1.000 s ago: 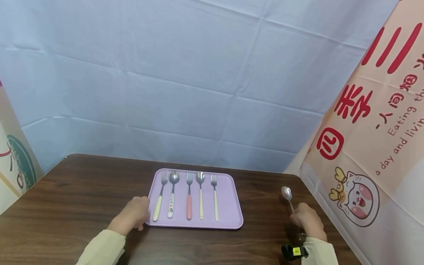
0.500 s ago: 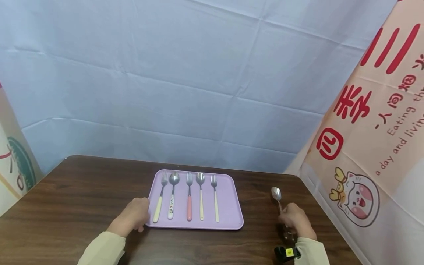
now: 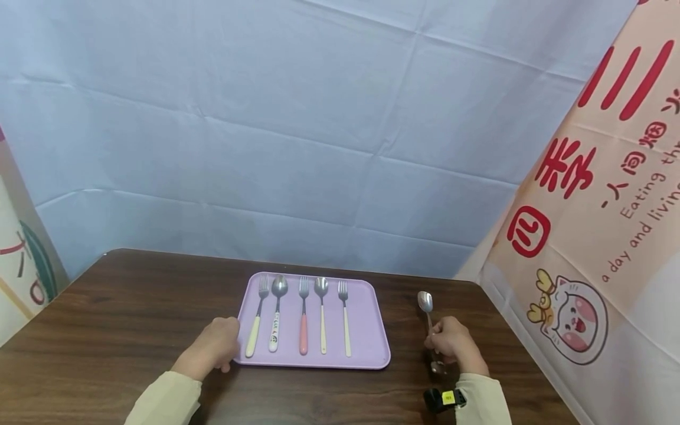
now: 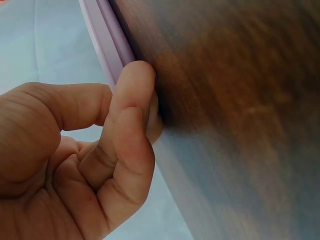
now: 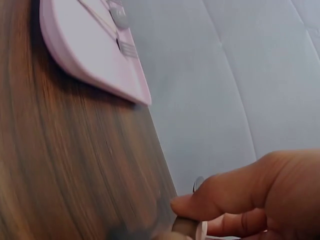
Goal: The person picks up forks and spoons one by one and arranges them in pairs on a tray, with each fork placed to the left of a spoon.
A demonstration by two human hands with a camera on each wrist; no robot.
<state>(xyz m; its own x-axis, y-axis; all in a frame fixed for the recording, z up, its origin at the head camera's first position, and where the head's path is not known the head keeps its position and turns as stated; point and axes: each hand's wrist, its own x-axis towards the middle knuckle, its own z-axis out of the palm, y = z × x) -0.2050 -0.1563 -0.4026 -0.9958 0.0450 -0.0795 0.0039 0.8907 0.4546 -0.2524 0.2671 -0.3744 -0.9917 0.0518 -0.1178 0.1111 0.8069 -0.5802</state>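
At the left rim of a purple tray (image 3: 366, 330), my left hand (image 3: 213, 345) pinches the edge with thumb and curled fingers. The left wrist view shows those fingers against the tray rim (image 4: 107, 45) close to the table. To the tray's right, my right hand (image 3: 455, 342) grips a metal spoon (image 3: 425, 301) by its handle, bowl pointing away from me. A shiny rounded patch (image 3: 438, 367) shows below that hand; whether it is a reflection or another object I cannot tell. In the right wrist view the hand (image 5: 240, 195) hides most of the spoon.
On the tray lie a cream-handled fork (image 3: 254, 333), a patterned spoon (image 3: 275, 330), a pink-handled fork (image 3: 303, 330), a slim cream spoon (image 3: 322, 330) and another fork (image 3: 347, 333), side by side. The brown table (image 3: 133, 319) meets a pale cloth (image 3: 239, 147) behind and a printed cloth (image 3: 574, 236) at right.
My right hand has moved left with the spoon, closer to the tray. The left hand, the tray and the cutlery on it have stayed in place.
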